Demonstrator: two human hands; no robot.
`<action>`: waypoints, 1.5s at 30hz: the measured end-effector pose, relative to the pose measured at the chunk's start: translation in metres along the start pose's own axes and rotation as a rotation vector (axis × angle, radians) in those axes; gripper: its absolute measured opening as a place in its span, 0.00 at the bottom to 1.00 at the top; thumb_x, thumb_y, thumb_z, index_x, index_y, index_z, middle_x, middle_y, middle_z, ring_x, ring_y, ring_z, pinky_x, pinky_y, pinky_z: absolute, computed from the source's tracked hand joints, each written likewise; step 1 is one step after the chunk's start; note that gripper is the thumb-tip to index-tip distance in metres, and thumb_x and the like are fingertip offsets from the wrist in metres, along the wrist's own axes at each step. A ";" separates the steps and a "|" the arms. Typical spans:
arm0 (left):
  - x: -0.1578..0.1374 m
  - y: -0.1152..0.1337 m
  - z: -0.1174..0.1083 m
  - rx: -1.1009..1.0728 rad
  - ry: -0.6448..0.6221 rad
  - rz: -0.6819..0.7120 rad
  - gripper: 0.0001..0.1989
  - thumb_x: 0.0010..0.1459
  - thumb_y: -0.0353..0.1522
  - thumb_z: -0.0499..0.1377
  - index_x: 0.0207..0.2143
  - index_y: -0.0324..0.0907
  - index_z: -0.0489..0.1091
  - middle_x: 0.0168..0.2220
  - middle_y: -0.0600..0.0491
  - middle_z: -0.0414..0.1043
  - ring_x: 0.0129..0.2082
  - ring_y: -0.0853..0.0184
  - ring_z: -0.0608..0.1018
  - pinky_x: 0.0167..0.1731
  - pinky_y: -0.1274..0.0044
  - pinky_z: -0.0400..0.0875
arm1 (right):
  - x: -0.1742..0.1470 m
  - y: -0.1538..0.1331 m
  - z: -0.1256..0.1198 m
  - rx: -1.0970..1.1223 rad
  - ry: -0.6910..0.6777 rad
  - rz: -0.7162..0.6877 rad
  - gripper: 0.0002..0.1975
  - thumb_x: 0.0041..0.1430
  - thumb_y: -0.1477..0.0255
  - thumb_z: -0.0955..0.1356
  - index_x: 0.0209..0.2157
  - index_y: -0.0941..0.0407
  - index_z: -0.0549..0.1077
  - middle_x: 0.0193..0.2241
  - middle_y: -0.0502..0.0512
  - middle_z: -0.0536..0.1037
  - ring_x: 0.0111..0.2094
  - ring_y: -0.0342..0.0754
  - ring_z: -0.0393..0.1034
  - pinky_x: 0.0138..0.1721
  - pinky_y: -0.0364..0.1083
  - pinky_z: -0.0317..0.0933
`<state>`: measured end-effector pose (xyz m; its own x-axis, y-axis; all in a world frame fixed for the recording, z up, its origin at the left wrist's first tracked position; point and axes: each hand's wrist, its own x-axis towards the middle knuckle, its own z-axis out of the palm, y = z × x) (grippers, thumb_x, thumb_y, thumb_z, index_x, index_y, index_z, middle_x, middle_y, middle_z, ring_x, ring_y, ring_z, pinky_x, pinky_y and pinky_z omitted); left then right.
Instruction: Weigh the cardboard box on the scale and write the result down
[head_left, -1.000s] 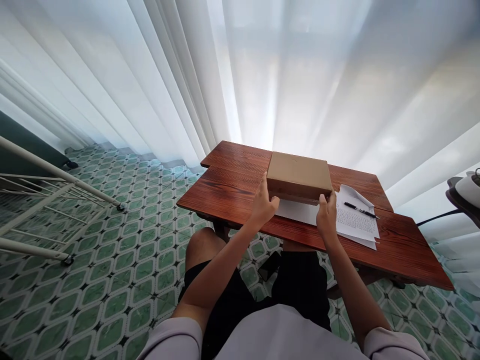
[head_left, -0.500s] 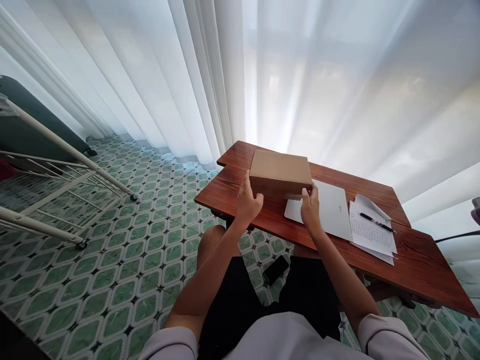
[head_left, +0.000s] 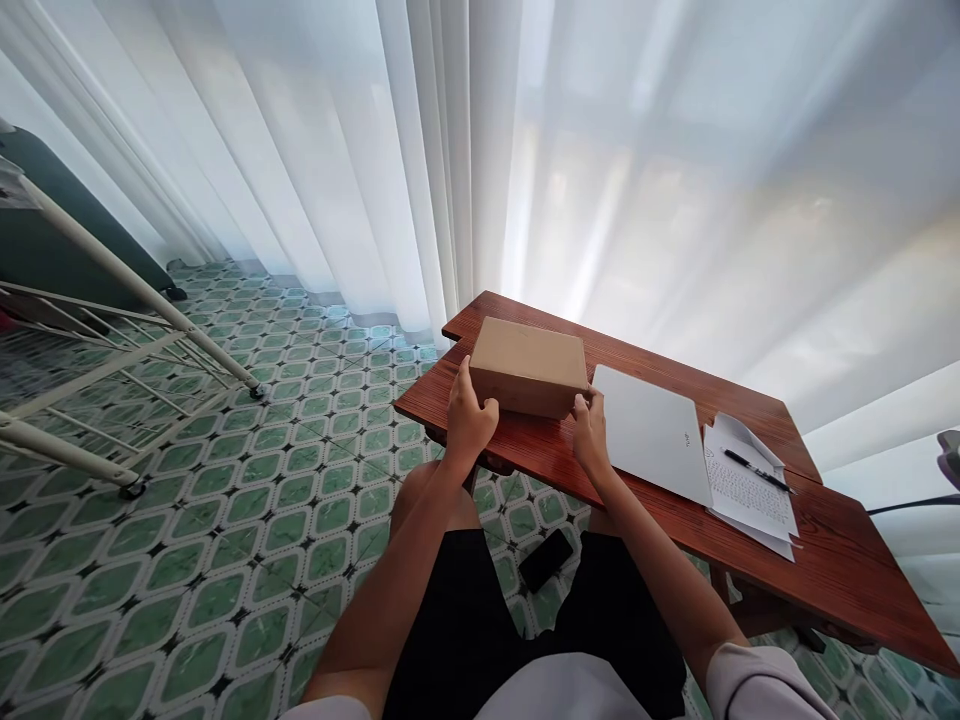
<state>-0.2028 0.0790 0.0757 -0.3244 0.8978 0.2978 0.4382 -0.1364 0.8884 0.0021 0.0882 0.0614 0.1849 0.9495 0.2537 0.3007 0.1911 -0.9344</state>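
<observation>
A brown cardboard box [head_left: 529, 368] sits just right of the frame's centre, over the left part of the wooden surface [head_left: 430, 396]. Both hands hold it between them: the left hand [head_left: 470, 425] is at its left end, the right hand [head_left: 590, 430] at the lower right corner, thumbs towards the near face. Whether its underside rests fully on the wood cannot be told.

The box looks stiff-walled and probably fairly light, though its contents – if any – are hidden. Its smooth sides may slip a little, so the two short ends, low down, seem the best places to grip; pressing mid-panel could dent the card.

Just right of the box lies a closed silver laptop [head_left: 654, 437], and beyond it, towards the frame's right, written papers [head_left: 752, 502] with a black pen [head_left: 759, 472] on top.
</observation>
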 end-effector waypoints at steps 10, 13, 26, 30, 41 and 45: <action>-0.007 -0.010 0.001 -0.013 -0.021 -0.035 0.42 0.55 0.29 0.53 0.72 0.37 0.45 0.70 0.41 0.51 0.69 0.49 0.58 0.66 0.56 0.60 | -0.007 0.005 0.004 -0.025 -0.012 0.005 0.26 0.65 0.52 0.59 0.56 0.55 0.64 0.56 0.66 0.74 0.57 0.58 0.69 0.59 0.59 0.62; -0.007 -0.012 0.002 -0.009 -0.012 -0.033 0.42 0.55 0.29 0.54 0.72 0.38 0.46 0.70 0.42 0.52 0.69 0.49 0.59 0.66 0.57 0.60 | -0.008 0.006 0.005 -0.019 -0.014 0.000 0.26 0.65 0.52 0.59 0.56 0.54 0.64 0.55 0.65 0.74 0.57 0.57 0.69 0.59 0.59 0.63; -0.010 -0.009 -0.001 0.024 -0.054 -0.098 0.44 0.54 0.27 0.55 0.72 0.36 0.42 0.71 0.39 0.50 0.70 0.48 0.57 0.67 0.57 0.57 | -0.011 0.011 0.008 -0.012 -0.032 -0.022 0.27 0.66 0.54 0.60 0.59 0.55 0.62 0.59 0.66 0.70 0.59 0.57 0.68 0.62 0.61 0.61; -0.009 -0.010 -0.003 0.051 -0.069 -0.113 0.45 0.55 0.27 0.55 0.73 0.38 0.41 0.71 0.41 0.49 0.70 0.49 0.58 0.67 0.58 0.58 | -0.010 0.014 0.005 0.008 -0.086 -0.038 0.29 0.66 0.54 0.60 0.62 0.56 0.61 0.61 0.67 0.68 0.61 0.57 0.67 0.63 0.61 0.61; -0.005 0.001 0.006 0.225 0.211 0.361 0.37 0.62 0.31 0.53 0.71 0.38 0.46 0.69 0.39 0.51 0.71 0.51 0.54 0.69 0.57 0.52 | -0.012 0.011 -0.022 -0.053 -0.123 -0.073 0.28 0.65 0.58 0.63 0.63 0.54 0.60 0.63 0.65 0.65 0.63 0.56 0.62 0.61 0.57 0.62; -0.012 0.032 0.016 0.276 0.288 0.703 0.31 0.61 0.28 0.54 0.66 0.37 0.54 0.65 0.36 0.57 0.68 0.51 0.59 0.67 0.56 0.55 | -0.014 0.006 -0.043 -0.126 -0.078 -0.089 0.19 0.66 0.61 0.62 0.53 0.55 0.67 0.42 0.58 0.74 0.45 0.52 0.69 0.49 0.52 0.65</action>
<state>-0.1713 0.0703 0.0951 -0.0830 0.4920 0.8666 0.7990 -0.4868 0.3529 0.0413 0.0658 0.0627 0.0801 0.9476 0.3092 0.4284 0.2474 -0.8690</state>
